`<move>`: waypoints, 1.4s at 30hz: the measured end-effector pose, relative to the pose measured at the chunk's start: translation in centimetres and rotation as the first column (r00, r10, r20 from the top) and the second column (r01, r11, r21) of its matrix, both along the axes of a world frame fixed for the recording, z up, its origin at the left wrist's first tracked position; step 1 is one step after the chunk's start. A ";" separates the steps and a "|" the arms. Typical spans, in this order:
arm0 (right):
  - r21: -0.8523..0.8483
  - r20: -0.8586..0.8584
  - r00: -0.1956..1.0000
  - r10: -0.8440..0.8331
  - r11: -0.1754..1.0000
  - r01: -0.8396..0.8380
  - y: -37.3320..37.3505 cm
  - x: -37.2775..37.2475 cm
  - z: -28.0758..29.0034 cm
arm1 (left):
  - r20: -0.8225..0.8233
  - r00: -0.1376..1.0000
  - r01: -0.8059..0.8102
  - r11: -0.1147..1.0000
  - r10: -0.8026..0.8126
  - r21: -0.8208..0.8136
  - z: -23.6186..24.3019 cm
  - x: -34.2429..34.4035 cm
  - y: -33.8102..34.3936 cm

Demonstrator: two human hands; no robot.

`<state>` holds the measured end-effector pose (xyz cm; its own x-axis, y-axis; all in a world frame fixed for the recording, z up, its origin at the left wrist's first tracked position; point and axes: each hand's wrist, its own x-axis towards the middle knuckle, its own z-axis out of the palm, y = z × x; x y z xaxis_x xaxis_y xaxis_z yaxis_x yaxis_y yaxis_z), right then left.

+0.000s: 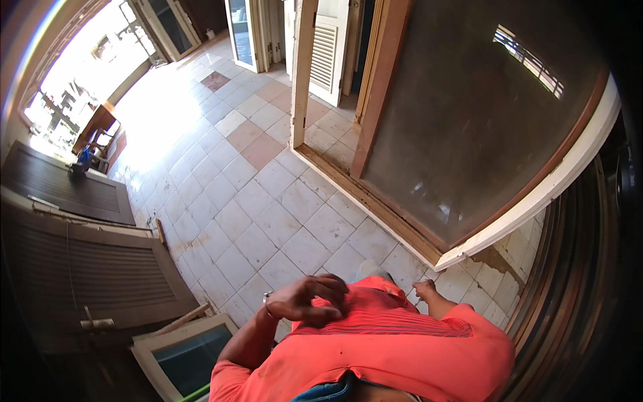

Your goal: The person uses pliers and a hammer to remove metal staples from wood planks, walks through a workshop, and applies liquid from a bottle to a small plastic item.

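My left hand (309, 299) is raised in front of the chest of my red-orange shirt (395, 321), with a metal band (268, 303) round its wrist. Its fingers are loosely bent and the thumb stands apart from them, with nothing seen between. Whether the fingertips brush the shirt I cannot tell. Lower down on my other side, my right hand (423, 289) hangs with its fingers curled in, and nothing shows in it. Nearest to that hand is the lower corner of a big dark glass panel (482, 134) in a brown and white frame.
Pale square tiles (268, 214) cover the floor, some reddish. Brown slatted doors (87, 268) line the left, with a framed pane (194, 355) leaning below them. A white louvred door (325, 57) stands beyond. A wooden chair (97, 134) sits by the bright opening. Long dark strips run down the right.
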<state>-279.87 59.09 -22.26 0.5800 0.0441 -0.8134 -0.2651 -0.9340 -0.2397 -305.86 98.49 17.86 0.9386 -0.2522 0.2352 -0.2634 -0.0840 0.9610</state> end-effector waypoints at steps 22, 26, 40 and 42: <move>0.180 -0.003 0.993 -0.116 0.977 0.115 19.5 18.6 -6.1 | -0.254 0.876 0.371 0.910 -0.410 -0.188 -0.4 30.0 13.5; 0.399 0.063 0.944 -0.325 0.875 0.275 23.8 26.8 -6.2 | -0.261 0.803 0.500 0.844 -0.536 -0.193 0.2 38.3 16.0; 0.330 0.102 0.760 -0.642 0.743 0.583 30.5 32.2 -11.4 | -0.366 0.666 0.568 0.760 -0.650 -0.316 -0.6 51.8 25.4; 0.196 0.340 0.869 -0.359 0.931 0.308 30.3 29.4 -13.1 | -0.321 0.595 0.684 0.674 -0.736 -0.278 -0.1 54.0 27.7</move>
<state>-250.46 89.38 -35.35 0.8327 -0.1139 -0.5420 -0.4251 -0.7587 -0.4937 -251.87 126.17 17.78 0.4856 -0.8740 -0.0185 0.1910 0.0854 0.9779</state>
